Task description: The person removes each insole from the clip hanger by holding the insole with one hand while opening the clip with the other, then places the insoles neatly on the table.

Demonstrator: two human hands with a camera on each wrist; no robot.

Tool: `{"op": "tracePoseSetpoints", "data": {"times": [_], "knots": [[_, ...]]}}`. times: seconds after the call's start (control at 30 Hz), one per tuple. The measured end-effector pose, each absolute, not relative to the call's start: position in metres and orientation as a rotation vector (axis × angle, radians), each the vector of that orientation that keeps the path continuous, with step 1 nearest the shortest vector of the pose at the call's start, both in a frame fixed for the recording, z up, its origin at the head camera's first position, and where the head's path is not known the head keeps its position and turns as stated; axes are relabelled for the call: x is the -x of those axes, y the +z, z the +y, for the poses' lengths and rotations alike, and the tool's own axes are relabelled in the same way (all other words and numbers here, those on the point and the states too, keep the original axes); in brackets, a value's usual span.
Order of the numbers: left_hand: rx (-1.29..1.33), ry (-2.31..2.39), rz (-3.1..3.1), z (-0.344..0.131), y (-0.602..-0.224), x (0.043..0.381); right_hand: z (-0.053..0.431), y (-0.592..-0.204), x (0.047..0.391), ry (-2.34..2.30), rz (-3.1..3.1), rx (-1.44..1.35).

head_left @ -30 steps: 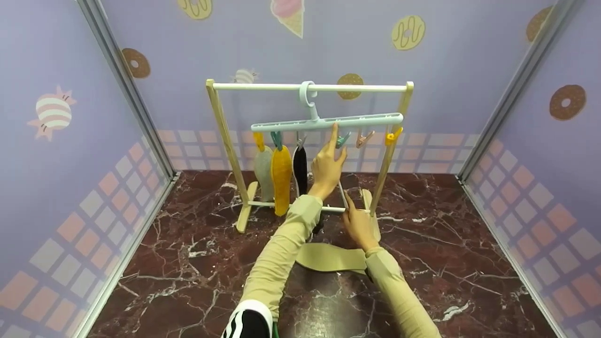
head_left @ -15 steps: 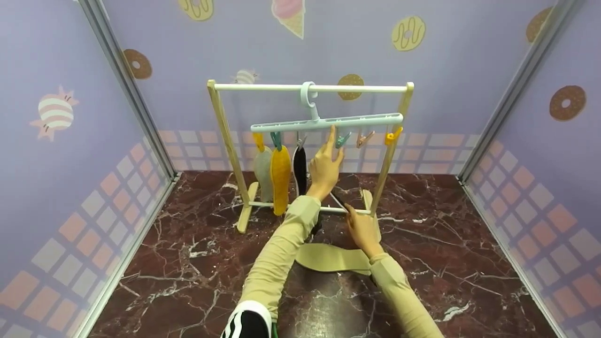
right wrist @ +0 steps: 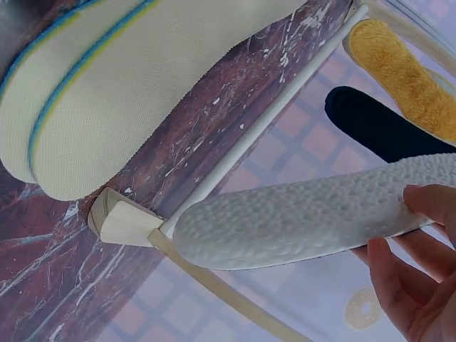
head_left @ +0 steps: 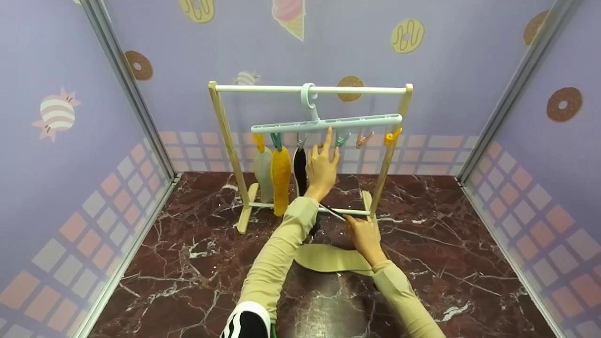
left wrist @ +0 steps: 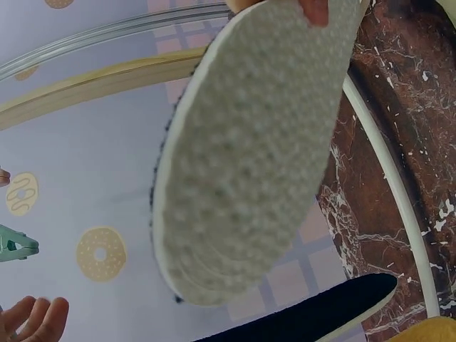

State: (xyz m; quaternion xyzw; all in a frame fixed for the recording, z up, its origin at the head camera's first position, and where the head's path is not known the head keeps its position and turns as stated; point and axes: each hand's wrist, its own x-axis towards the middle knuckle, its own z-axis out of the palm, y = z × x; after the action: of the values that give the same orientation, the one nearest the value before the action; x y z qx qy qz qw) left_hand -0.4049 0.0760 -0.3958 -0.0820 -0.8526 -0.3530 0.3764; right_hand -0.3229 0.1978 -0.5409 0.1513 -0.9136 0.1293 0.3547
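In the head view my right hand (head_left: 366,234) holds an insole (head_left: 334,212) edge-on, dark on top and white below; it slants up leftward behind my left wrist. Its bumpy white face (right wrist: 299,214) fills much of the right wrist view, thumb pressed on it. My left hand (head_left: 322,171) is raised under the pale hanger (head_left: 347,121), forefinger pointing up at the bar and holding nothing. A teal clip (head_left: 342,139) dangles beside that hand. Grey (head_left: 264,173), yellow (head_left: 281,183) and black (head_left: 299,171) insoles hang from clips to its left.
A wooden rack with a white top rail (head_left: 366,89) carries the hanger. Pink (head_left: 365,139) and yellow (head_left: 393,136) clips hang at the right. Beige insoles (head_left: 328,258) lie overlapping on the marbled table (head_left: 188,281). Patterned walls enclose the table.
The insole in my right hand has swung from nearly upright to a leftward slant. My left hand has sunk slightly and moved a little left, away from the bar.
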Motion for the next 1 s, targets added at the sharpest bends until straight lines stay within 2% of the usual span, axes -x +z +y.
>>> {"op": "tracePoseSetpoints", "data": {"times": [1.0], "knots": [[0.149, -0.857, -2.15, 0.071, -0.396, 0.406, 0.195, -0.551, 0.304, 0.245, -2.23, -0.61]]}}
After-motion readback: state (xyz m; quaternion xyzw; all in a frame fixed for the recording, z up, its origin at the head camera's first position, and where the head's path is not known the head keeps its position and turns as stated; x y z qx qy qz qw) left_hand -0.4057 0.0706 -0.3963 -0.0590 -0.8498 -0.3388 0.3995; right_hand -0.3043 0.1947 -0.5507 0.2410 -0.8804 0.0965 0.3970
